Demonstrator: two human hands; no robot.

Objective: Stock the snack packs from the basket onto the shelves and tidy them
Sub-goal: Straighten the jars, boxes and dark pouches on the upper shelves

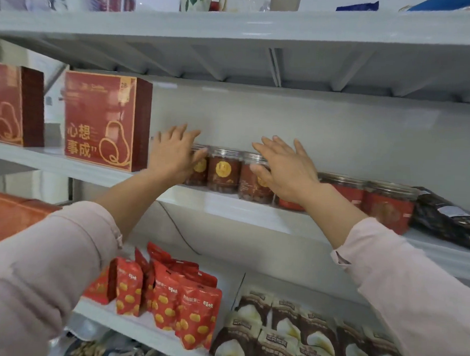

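Note:
A row of clear snack jars (224,169) with dark red labels stands on the middle shelf (227,204). My left hand (173,153) is raised at the row's left end, fingers spread, palm against the leftmost jar. My right hand (285,169) is spread over the front of the third jar, holding nothing. More red-labelled jars (389,206) continue to the right. Red snack packs (195,310) stand on the lower shelf, with brown-and-cream packs (283,338) beside them. The basket is out of view.
A red gift box (101,121) stands just left of my left hand, another (13,106) further left. Dark bags (447,216) lie at the shelf's right end. The top shelf (235,27) holds cups and packages. An orange box (8,213) sits at the left.

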